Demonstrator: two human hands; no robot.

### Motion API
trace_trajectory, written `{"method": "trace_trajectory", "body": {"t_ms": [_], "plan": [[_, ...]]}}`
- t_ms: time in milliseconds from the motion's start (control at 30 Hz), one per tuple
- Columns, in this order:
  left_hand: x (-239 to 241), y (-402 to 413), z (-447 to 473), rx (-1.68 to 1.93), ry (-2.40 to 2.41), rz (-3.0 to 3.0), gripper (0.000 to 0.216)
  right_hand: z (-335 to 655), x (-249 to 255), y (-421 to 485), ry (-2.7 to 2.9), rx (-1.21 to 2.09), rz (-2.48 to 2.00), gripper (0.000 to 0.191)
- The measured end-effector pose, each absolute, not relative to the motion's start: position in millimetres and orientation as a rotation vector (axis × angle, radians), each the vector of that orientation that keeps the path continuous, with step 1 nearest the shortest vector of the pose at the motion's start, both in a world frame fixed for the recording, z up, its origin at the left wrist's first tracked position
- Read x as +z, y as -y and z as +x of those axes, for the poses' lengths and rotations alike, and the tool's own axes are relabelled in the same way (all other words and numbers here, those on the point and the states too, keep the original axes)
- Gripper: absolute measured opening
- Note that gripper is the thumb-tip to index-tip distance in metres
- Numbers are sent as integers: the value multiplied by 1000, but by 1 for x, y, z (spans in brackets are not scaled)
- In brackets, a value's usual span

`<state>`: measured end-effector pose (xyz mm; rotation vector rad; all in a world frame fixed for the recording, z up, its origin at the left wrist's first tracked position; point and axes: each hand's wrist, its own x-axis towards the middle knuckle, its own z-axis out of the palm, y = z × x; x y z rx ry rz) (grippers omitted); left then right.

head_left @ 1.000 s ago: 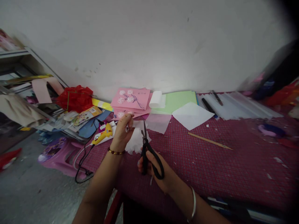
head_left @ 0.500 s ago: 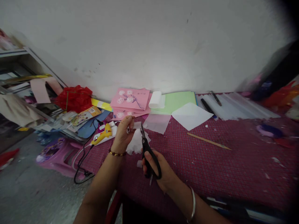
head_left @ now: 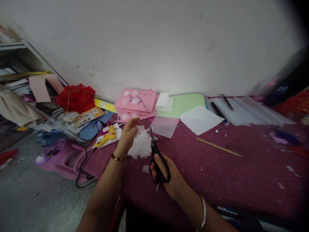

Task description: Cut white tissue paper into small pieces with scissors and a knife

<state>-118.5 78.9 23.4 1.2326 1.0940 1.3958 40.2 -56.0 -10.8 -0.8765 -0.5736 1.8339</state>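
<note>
My right hand (head_left: 172,177) grips a pair of black-handled scissors (head_left: 154,146), its fingers through the loops and the blades nearly closed, pointing away from me. To the left, my left hand (head_left: 127,135) is raised with the fingers bent towards the right, pinching a small piece of white paper (head_left: 139,130); its thumb is mostly hidden. Below and behind that piece lies a heap of thin white paper cuttings (head_left: 141,146) on the table. A single small white scrap (head_left: 145,169) rests nearer to me, left of the scissors.
Pink cards with white flowers (head_left: 135,100), a green sheet (head_left: 185,103) and white paper (head_left: 201,120) lie along the wall. A yellow glue gun (head_left: 106,138) rests on a power strip at the left. A wooden stick (head_left: 219,147) lies on the right of the checked tablecloth (head_left: 193,180).
The scissors have moved away from the paper piece at my left hand, and their blades have closed further. My left hand's fingers have straightened somewhat. The view has shifted slightly.
</note>
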Motion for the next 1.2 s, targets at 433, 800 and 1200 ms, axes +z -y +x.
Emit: {"method": "trace_trajectory", "body": {"t_ms": [433, 800, 1200], "plan": [[35, -79, -133, 1306, -760, 1002, 58, 41, -22, 65, 651, 2120, -762, 64], [33, -74, -131, 1124, -756, 1098, 72, 42, -22, 63, 638, 2074, -703, 57], [27, -75, -135, 867, -711, 1140, 65, 44, -17, 58, 754, 1958, -844, 58]]}}
